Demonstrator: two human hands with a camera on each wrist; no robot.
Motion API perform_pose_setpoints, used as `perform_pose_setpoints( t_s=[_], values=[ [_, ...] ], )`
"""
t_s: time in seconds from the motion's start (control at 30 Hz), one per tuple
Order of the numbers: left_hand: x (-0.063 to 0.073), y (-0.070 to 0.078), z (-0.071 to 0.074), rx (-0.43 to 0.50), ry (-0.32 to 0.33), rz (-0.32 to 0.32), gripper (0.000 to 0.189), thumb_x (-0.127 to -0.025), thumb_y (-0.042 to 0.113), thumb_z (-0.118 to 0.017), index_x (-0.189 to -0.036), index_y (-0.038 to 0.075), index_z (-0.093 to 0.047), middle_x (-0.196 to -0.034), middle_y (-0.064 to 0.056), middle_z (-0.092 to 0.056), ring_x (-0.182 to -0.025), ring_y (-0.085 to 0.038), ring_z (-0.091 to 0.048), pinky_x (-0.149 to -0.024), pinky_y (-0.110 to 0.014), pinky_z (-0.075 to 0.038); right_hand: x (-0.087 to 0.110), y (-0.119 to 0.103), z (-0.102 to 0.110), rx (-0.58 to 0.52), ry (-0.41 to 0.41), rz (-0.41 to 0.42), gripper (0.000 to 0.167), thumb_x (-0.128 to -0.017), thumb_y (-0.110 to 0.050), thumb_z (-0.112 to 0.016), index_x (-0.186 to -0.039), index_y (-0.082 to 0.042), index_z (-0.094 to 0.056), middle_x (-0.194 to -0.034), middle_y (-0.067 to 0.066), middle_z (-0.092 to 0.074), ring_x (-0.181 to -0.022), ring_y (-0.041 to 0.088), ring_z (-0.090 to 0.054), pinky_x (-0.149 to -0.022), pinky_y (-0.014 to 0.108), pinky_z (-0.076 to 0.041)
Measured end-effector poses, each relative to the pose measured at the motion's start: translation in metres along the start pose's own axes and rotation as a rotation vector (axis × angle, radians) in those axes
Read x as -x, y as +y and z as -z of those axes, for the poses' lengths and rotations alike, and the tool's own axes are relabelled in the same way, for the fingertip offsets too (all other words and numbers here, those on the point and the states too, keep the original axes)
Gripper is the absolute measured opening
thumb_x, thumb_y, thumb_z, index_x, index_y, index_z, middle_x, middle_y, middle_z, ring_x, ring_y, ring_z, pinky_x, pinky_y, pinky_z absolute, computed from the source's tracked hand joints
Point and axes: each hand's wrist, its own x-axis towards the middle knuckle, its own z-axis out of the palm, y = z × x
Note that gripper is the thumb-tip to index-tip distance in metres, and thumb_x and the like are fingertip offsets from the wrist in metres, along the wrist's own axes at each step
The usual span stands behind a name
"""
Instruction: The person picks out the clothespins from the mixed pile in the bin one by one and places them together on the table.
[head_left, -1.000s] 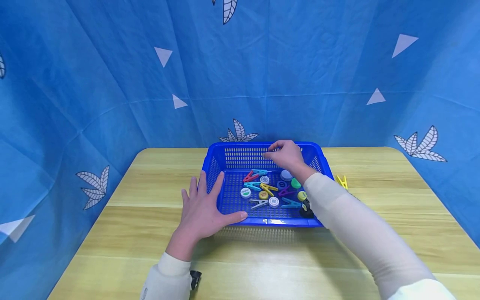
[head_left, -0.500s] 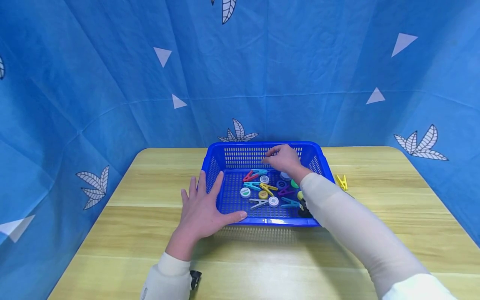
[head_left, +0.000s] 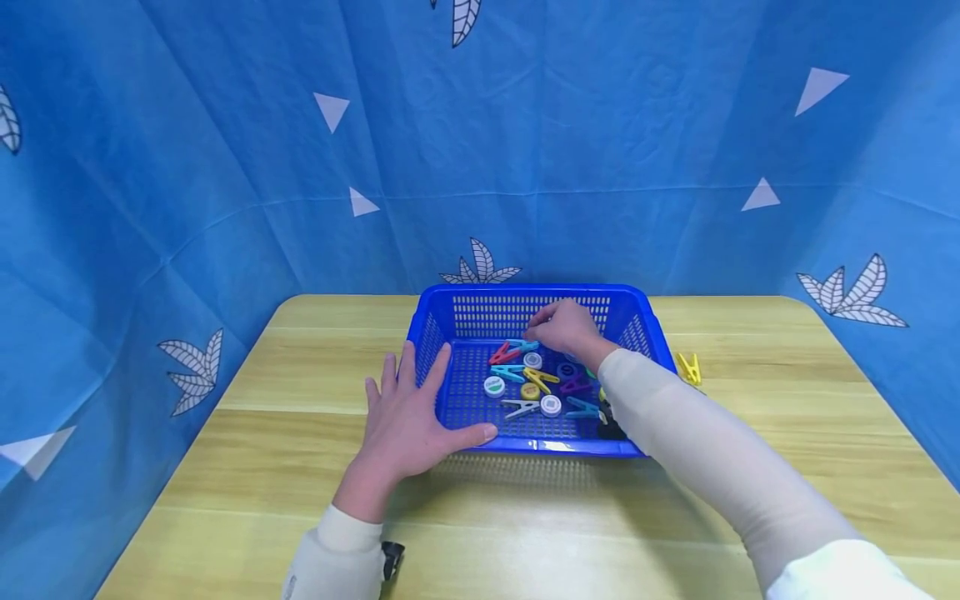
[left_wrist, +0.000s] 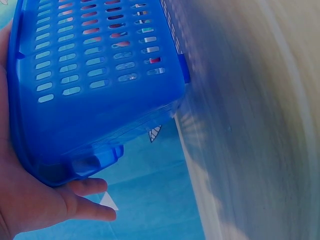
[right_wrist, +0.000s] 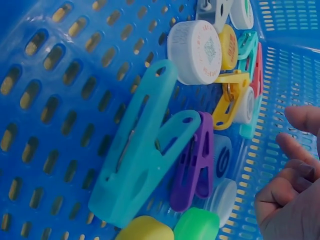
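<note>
A blue plastic basket (head_left: 536, 290) holds clothespins and bottle caps. My left hand (head_left: 405, 433) rests at its left near corner, fingers spread along the left side and thumb over the front rim. Inside the back of the basket, my right hand (head_left: 566, 327) hangs low, fingertips close by a light-blue clothespin (head_left: 523, 343) and a red clothespin (head_left: 502, 353). The right wrist view shows its thumb and forefinger (right_wrist: 295, 150) apart, other fingers bent, nothing between them. Nearer that camera lie a large teal clothespin (right_wrist: 130, 155), a purple clothespin (right_wrist: 192, 165) and a white cap (right_wrist: 195, 52).
A yellow clothespin (head_left: 688, 368) lies on the wooden table (head_left: 780, 400) right of the basket. A green cap (right_wrist: 197, 225) sits partly in view under the right wrist. Blue patterned cloth (head_left: 600, 150) hangs behind the table.
My right hand has come down from the back rim into the basket, toward the light-blue clothespin. The left hand keeps its place on the basket.
</note>
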Motion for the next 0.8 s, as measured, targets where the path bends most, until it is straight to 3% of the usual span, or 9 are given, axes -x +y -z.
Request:
perform_pose_setpoints(
  t_s=[0.8],
  values=[
    [-0.001,-0.002,-0.002,0.006,0.019,-0.005,0.124,-0.063,0.096,-0.052,-0.162,0.027,-0.018,-0.164,-0.022,-0.002,-0.146,-0.052,-0.001,-0.107,-0.075,-0.003,-0.007,0.004,-0.013,0.116,-0.045,0.012,0.023,-0.083,-0.021,-0.081,-0.104,-0.010,-0.079,-0.108,0.008,-0.072,-0.103,0.028,-0.064,-0.095,0.045,-0.048]
  ],
)
